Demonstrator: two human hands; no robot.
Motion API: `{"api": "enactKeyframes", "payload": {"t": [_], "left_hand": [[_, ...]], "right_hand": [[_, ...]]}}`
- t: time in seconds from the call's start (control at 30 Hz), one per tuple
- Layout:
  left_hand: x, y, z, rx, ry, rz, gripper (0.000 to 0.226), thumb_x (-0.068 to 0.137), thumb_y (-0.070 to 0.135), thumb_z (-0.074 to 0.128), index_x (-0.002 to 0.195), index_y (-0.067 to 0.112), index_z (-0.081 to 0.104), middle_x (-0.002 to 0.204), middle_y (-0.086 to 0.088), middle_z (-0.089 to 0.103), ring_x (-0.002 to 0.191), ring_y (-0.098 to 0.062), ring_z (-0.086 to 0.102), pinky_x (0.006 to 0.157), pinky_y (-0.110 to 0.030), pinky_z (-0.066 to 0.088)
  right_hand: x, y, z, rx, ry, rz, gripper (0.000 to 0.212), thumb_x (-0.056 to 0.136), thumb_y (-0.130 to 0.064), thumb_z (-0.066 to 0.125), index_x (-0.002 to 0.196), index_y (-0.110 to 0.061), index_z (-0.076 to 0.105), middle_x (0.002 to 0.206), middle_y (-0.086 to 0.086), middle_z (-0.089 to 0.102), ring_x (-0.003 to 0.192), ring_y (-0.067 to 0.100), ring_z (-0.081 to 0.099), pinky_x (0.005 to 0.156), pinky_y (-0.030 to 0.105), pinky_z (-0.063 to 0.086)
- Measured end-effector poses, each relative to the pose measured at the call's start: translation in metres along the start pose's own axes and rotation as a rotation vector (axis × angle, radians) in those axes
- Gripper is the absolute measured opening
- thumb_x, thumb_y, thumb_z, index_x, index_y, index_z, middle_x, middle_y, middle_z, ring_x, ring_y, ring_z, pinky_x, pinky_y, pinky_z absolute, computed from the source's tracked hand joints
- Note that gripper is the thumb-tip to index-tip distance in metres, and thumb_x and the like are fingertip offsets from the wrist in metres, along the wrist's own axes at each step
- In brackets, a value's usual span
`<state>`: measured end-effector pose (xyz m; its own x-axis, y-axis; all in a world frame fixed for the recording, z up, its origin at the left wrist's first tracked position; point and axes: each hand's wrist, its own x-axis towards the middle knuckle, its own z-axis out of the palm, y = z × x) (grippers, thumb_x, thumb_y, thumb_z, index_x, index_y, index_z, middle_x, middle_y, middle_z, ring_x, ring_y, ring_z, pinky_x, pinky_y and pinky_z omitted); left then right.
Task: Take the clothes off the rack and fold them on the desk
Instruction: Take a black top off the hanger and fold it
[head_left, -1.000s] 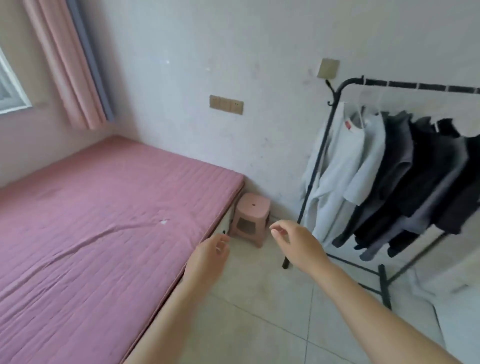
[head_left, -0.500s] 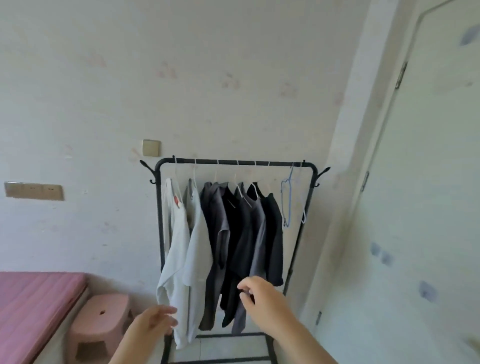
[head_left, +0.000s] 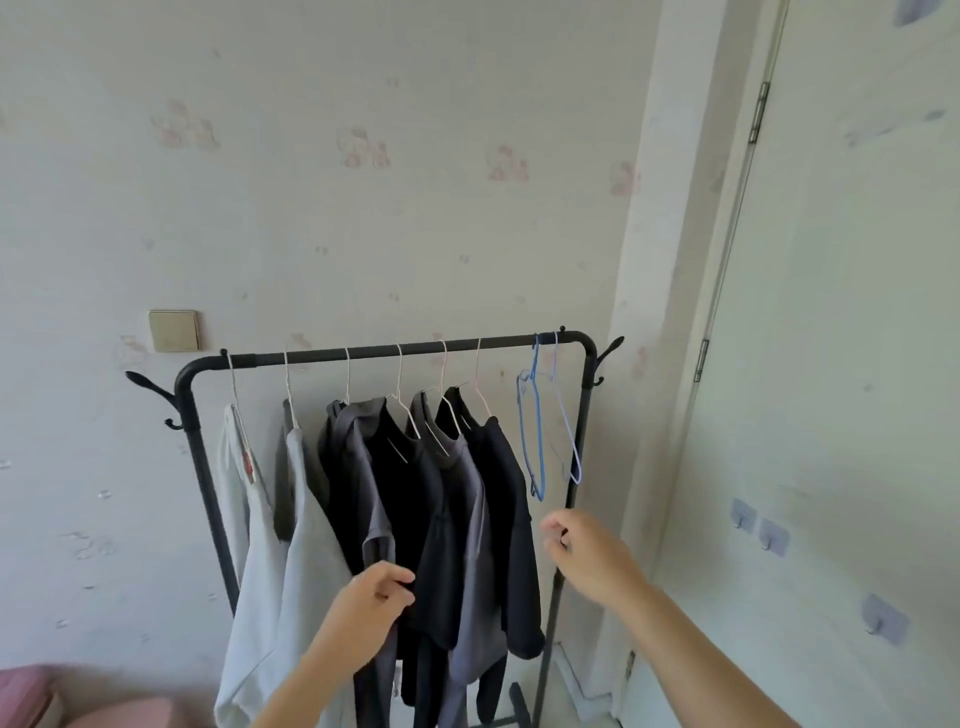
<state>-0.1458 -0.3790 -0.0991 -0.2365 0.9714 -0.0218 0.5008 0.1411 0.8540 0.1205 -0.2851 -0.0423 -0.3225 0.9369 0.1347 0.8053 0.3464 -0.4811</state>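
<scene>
Black tubular metal clothes rack (head_left: 374, 351) by wall. Two pale grey shirts (head_left: 306, 545) and four dark shirts (head_left: 467, 519) hang on it; desk out of view. Right hand (head_left: 587, 556) loosely curled, empty. Left hand (head_left: 363, 608) curled at dark sleeve; pinching or not, cannot tell. Risk: low tug snags white wire hangers (head_left: 399, 371), drags neighbours, knocks off empty blue hangers (head_left: 540, 457).

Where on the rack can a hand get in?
Bare rail between the rightmost dark shirt hook and the blue hanger. Below the hangers, open space between that shirt and the right post. Crowded: four dark shirts overlap mid-rail.
</scene>
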Motion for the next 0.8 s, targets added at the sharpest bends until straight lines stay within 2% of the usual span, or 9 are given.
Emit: {"api": "enactKeyframes", "payload": {"t": [0.13, 0.23, 0.37, 0.5, 0.53, 0.63, 0.73, 0.8], "left_hand": [[0.091, 0.027, -0.01, 0.067, -0.001, 0.114, 0.013, 0.094, 0.021, 0.058, 0.101, 0.032, 0.061, 0.096, 0.008, 0.066, 0.084, -0.009, 0.064, 0.068, -0.017, 0.048], [0.149, 0.049, -0.017, 0.065, 0.005, 0.178, 0.014, 0.094, 0.02, 0.058, 0.1, 0.032, 0.061, 0.096, 0.009, 0.065, 0.088, -0.007, 0.061, 0.072, -0.016, 0.045], [0.219, 0.078, -0.022, 0.023, -0.032, 0.242, 0.017, 0.094, 0.016, 0.054, 0.105, 0.027, 0.06, 0.1, 0.01, 0.065, 0.09, -0.009, 0.061, 0.071, -0.015, 0.044], [0.271, 0.1, -0.016, -0.051, -0.047, 0.23, 0.024, 0.094, 0.015, 0.053, 0.118, 0.018, 0.057, 0.099, 0.003, 0.067, 0.083, -0.006, 0.063, 0.061, -0.008, 0.041], [0.281, 0.103, -0.012, -0.064, -0.052, 0.219, 0.027, 0.094, 0.016, 0.052, 0.121, 0.016, 0.057, 0.099, 0.002, 0.067, 0.084, -0.009, 0.064, 0.064, -0.011, 0.044], [0.305, 0.108, 0.004, -0.071, -0.08, 0.186, 0.04, 0.092, 0.016, 0.05, 0.132, 0.011, 0.052, 0.112, 0.0, 0.065, 0.096, -0.016, 0.064, 0.086, -0.028, 0.051], [0.312, 0.107, 0.026, -0.05, -0.154, 0.131, 0.051, 0.096, 0.015, 0.049, 0.145, 0.011, 0.038, 0.135, -0.002, 0.053, 0.109, -0.014, 0.057, 0.088, -0.017, 0.045], [0.313, 0.104, 0.041, -0.028, -0.162, 0.124, 0.054, 0.097, 0.014, 0.046, 0.148, 0.008, 0.03, 0.135, -0.003, 0.051, 0.117, -0.015, 0.053, 0.094, -0.019, 0.039]], "right_hand": [[0.076, -0.003, -0.009, 0.042, 0.075, 0.011, 0.024, 0.096, -0.021, 0.048, 0.115, -0.023, 0.061, 0.117, -0.009, 0.061, 0.108, 0.011, 0.059, 0.093, 0.031, 0.048], [0.124, -0.013, -0.018, 0.057, 0.074, 0.042, 0.028, 0.096, -0.021, 0.048, 0.121, -0.021, 0.06, 0.123, -0.008, 0.06, 0.112, 0.01, 0.056, 0.098, 0.029, 0.045], [0.19, -0.028, -0.035, 0.088, 0.114, 0.038, 0.028, 0.098, -0.02, 0.048, 0.123, -0.02, 0.058, 0.12, -0.006, 0.06, 0.103, 0.008, 0.054, 0.092, 0.024, 0.042], [0.249, -0.039, -0.043, 0.118, 0.122, 0.044, 0.028, 0.098, -0.019, 0.048, 0.124, -0.019, 0.058, 0.12, -0.003, 0.061, 0.1, 0.008, 0.053, 0.087, 0.022, 0.04], [0.263, -0.039, -0.043, 0.117, 0.12, 0.053, 0.028, 0.098, -0.02, 0.048, 0.124, -0.019, 0.058, 0.121, -0.002, 0.061, 0.102, 0.009, 0.055, 0.088, 0.023, 0.042], [0.294, -0.041, -0.04, 0.135, 0.103, 0.074, 0.029, 0.097, -0.02, 0.048, 0.125, -0.018, 0.058, 0.123, -0.001, 0.061, 0.111, 0.015, 0.056, 0.087, 0.025, 0.042], [0.316, -0.043, -0.025, 0.175, 0.058, 0.097, 0.033, 0.097, -0.018, 0.049, 0.129, -0.013, 0.055, 0.127, 0.003, 0.058, 0.117, 0.018, 0.054, 0.088, 0.025, 0.04], [0.334, -0.041, -0.007, 0.218, 0.009, 0.119, 0.038, 0.096, -0.018, 0.051, 0.134, -0.012, 0.05, 0.13, 0.007, 0.057, 0.117, 0.021, 0.054, 0.095, 0.03, 0.044]]}}
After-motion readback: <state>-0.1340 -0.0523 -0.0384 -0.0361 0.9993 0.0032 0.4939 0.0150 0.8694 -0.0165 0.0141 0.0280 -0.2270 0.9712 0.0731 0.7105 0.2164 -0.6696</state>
